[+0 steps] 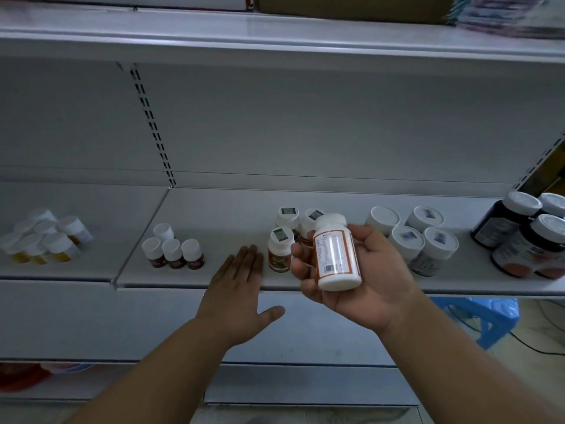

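Note:
My right hand (363,276) holds a white pill bottle with an orange-edged label (335,254), palm up, fingers curled round it, just in front of the shelf edge. My left hand (241,289) is flat with straight fingers, its fingertips over the front of the white shelf (214,273). Three matching bottles with brown labels and white caps (281,249) stand on the shelf just behind the held bottle.
Small dark bottles (172,252) stand left of my left hand. Yellow-labelled bottles (46,237) sit on the far-left shelf. White tubs (419,237) and dark jars (526,237) fill the right side. A blue plastic stool (486,316) stands on the floor at right.

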Demonstrator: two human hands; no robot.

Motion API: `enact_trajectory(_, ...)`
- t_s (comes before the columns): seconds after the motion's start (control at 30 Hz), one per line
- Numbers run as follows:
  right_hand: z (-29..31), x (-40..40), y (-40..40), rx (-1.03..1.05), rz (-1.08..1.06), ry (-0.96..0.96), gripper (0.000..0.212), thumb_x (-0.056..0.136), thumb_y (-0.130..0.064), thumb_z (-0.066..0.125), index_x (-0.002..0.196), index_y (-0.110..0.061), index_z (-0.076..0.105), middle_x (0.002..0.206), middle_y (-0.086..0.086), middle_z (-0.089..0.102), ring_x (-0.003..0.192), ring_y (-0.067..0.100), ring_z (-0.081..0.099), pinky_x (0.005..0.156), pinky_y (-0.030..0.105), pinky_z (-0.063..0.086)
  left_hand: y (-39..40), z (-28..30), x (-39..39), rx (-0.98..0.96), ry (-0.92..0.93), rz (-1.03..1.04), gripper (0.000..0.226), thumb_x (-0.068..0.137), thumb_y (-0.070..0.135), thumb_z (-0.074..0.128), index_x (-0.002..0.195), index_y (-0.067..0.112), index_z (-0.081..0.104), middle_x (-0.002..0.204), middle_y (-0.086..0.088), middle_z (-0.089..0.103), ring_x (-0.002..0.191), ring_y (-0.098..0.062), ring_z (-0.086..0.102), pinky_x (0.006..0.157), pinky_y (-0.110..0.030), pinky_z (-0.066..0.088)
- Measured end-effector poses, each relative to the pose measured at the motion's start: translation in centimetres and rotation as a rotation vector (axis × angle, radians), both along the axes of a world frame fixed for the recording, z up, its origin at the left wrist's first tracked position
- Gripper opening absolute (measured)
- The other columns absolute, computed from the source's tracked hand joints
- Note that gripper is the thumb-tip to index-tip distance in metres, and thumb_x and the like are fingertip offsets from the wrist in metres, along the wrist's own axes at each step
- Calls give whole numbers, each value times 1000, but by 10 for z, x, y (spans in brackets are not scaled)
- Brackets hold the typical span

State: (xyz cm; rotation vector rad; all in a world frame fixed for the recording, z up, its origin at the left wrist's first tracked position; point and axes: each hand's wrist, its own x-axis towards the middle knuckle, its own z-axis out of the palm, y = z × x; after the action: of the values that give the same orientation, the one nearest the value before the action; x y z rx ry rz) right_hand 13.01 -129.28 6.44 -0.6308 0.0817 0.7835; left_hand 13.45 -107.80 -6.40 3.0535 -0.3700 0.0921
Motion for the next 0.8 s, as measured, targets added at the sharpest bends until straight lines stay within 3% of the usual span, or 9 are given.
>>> enact_trajectory(0.1, 3, -5, 1, -50, -16, -69, 58, 64, -32, 84, 107, 3, 65, 100, 24, 67, 83, 40, 69, 68, 46, 58, 0, 1, 0, 17, 17, 12, 114, 72, 86, 10, 158, 14, -6, 165, -6, -14, 152, -21, -14, 116, -34, -17)
enact_trajectory(0.17, 1, -4, 3, -73, -22, -94, 71, 51, -38, 94, 105, 1, 67, 93, 20, 65, 71, 32, 66, 61, 39, 56, 0, 0, 0, 23, 18, 13, 114, 72, 86, 9, 157, 13, -8, 165, -7, -15, 152, -21, -15, 116, -34, -16)
enact_trajectory(0.27, 0, 0, 2, -34, -25, -13, 71, 76, -50, 68, 125, -1, 53, 97, 19, 64, 72, 26, 58, 62, 34, 50, -2, 1, 0, 30, 20, 21, 113, 72, 86, 9, 157, 13, -10, 165, -7, -16, 152, -21, -15, 116, -34, -17)
enact_trajectory(0.33, -1, 1, -1, -45, -3, 18, 69, 87, -46, 46, 136, 2, 48, 99, 19, 65, 78, 28, 61, 67, 37, 52, -2, 2, -1, 49, 33, 28, 112, 73, 85, 10, 156, 14, -13, 164, -5, -20, 151, -20, -17, 116, -34, -18)
enact_trajectory(0.4, 0, -2, -1, -79, 3, -22, 61, 86, -39, 57, 133, 0, 54, 99, 20, 66, 85, 32, 66, 72, 43, 56, -2, 2, -1, 57, 35, 30, 112, 73, 85, 10, 156, 13, -14, 164, -5, -20, 151, -20, -18, 118, -35, -16)
enact_trajectory(0.47, 0, -5, 0, -88, -31, -68, 64, 64, -32, 87, 115, 1, 68, 97, 22, 67, 88, 38, 69, 74, 51, 57, -2, 3, 0, 50, 39, 30, 111, 77, 86, 15, 156, 13, -13, 164, -6, -19, 151, -20, -17, 119, -35, -14)
enact_trajectory(0.57, 1, -8, 3, -159, -82, -68, 69, 36, -30, 99, 95, -1, 75, 93, 22, 68, 82, 38, 70, 70, 51, 58, -3, 4, -1, 61, 58, 34, 110, 79, 86, 17, 155, 14, -16, 160, -3, -26, 151, -20, -19, 119, -35, -15)
enact_trajectory(0.67, 5, -8, 6, -193, -83, -60, 63, 62, -42, 83, 110, -4, 65, 93, 18, 65, 76, 30, 66, 71, 41, 54, -3, 2, 0, 52, 43, 26, 115, 69, 86, 4, 156, 13, -15, 163, -6, -21, 151, -21, -17, 117, -35, -16)
enact_trajectory(0.8, 10, -14, 5, -307, -130, -224, 40, 77, -26, 64, 114, -9, 61, 92, 9, 72, 81, 23, 70, 72, 33, 58, -2, 3, 1, 85, 57, 28, 110, 79, 86, 14, 156, 13, -14, 164, -7, -20, 151, -21, -17, 123, -38, -9)
